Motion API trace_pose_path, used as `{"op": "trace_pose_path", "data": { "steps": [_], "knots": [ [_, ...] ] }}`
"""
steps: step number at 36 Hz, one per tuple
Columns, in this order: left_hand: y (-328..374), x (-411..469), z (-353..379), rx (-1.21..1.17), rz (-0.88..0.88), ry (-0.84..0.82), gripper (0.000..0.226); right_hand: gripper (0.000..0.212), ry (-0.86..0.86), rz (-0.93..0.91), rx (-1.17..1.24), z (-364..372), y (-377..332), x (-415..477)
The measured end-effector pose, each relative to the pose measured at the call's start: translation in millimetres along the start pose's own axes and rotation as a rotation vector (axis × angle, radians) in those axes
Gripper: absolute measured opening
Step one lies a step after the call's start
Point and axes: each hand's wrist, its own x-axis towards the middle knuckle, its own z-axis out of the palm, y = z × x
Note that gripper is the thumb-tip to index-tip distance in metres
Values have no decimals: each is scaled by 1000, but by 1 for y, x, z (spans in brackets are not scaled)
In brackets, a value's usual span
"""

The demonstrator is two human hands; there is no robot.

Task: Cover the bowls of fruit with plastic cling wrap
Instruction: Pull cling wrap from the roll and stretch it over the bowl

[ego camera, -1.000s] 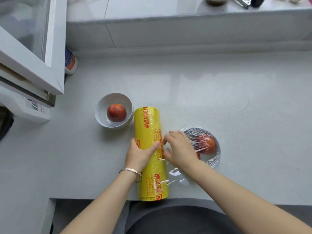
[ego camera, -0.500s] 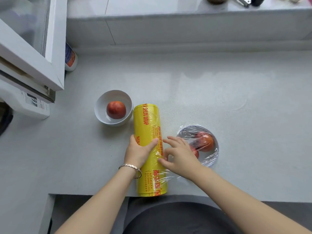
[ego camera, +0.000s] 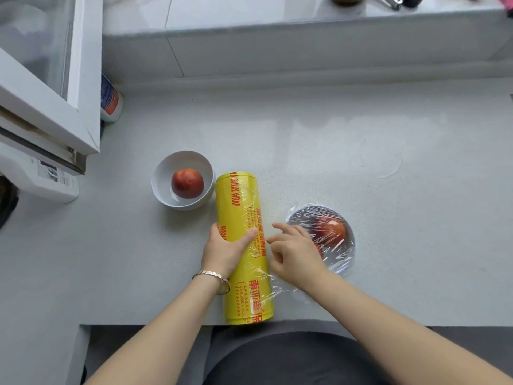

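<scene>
A big yellow roll of cling wrap (ego camera: pixel 241 207) lies on the grey counter, pointing away from me. My left hand (ego camera: pixel 225 250) grips its middle, thumb over the top. To the roll's left stands an uncovered white bowl (ego camera: pixel 163 173) holding a red fruit (ego camera: pixel 187 183). On the right sits a second bowl (ego camera: pixel 340 262) with red fruit (ego camera: pixel 333 232), covered by film. My right hand (ego camera: pixel 294 252) hovers between the roll and the covered bowl, fingers loosely bent, fingertips near the loose film edge on the roll; I cannot tell whether they touch it.
An open white window frame (ego camera: pixel 52 93) juts over the counter's left side, with a small bottle (ego camera: pixel 111 98) behind it. A raised sill runs along the back with dark items (ego camera: pixel 388 1) on it. The counter's front edge (ego camera: pixel 361 323) lies just under the roll's near end.
My right hand has drawn back from the roll and spread its fingers, then pulled slightly right. The left hand keeps its grip on the roll. The camera shifted a little.
</scene>
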Motion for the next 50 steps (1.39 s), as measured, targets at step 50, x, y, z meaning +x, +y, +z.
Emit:
{"op": "trace_pose_path", "data": {
  "steps": [50],
  "knots": [
    [24, 39, -3, 34, 35, 24, 73, 42, -142, 55, 166, -2, -4, -14]
  ]
}}
